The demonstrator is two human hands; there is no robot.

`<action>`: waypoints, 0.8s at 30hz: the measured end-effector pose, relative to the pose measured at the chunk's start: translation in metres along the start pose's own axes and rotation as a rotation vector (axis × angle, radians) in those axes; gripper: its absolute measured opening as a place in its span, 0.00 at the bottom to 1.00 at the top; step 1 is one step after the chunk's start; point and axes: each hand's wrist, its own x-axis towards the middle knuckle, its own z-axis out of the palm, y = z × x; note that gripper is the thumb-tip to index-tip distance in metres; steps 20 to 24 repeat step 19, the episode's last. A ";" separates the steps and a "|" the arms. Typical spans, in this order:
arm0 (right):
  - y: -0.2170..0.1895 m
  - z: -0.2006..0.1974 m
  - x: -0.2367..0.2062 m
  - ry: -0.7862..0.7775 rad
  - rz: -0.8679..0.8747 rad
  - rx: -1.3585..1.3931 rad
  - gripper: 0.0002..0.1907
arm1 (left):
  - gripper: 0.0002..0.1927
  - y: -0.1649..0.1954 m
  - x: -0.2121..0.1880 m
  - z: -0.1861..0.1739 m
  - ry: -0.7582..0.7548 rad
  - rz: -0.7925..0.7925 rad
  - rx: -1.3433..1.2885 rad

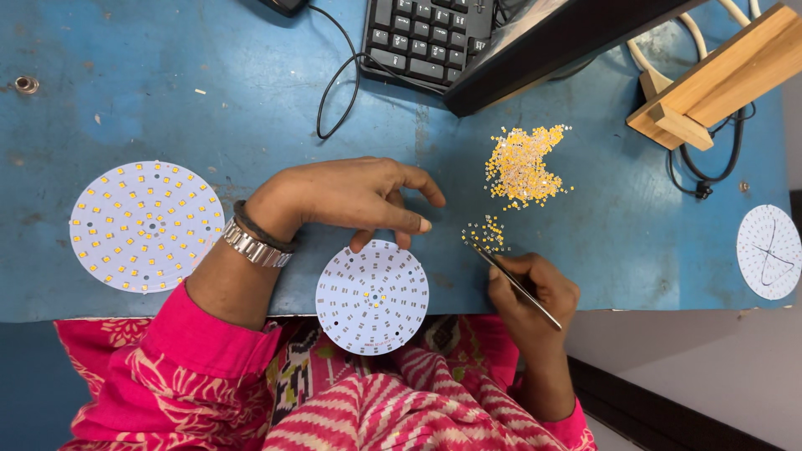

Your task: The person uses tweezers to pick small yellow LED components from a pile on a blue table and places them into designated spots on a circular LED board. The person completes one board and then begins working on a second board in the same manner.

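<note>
My left hand (351, 199) rests on the blue table, fingertips touching the far rim of a round white circuit board (372, 296) that overhangs the table's near edge. A few yellow chips sit near that board's centre. My right hand (530, 292) grips metal tweezers (514, 280), their tip reaching into a small cluster of yellow chips (486, 234). A larger heap of yellow chips (525, 165) lies just beyond it.
A round board filled with yellow chips (147, 226) lies at the left. Another white round board (769, 251) sits at the right edge. A black keyboard (426, 38), cables and a wooden block (718, 79) stand at the back.
</note>
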 end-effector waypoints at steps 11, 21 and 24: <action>-0.017 0.019 -0.014 -0.085 -0.068 -0.008 0.06 | 0.29 -0.013 0.008 -0.001 -0.031 0.078 -0.102; -0.048 0.053 -0.029 -0.245 -0.314 0.066 0.08 | 0.29 -0.010 0.009 -0.002 -0.018 0.028 -0.122; -0.048 0.053 -0.029 -0.245 -0.314 0.066 0.08 | 0.29 -0.010 0.009 -0.002 -0.018 0.028 -0.122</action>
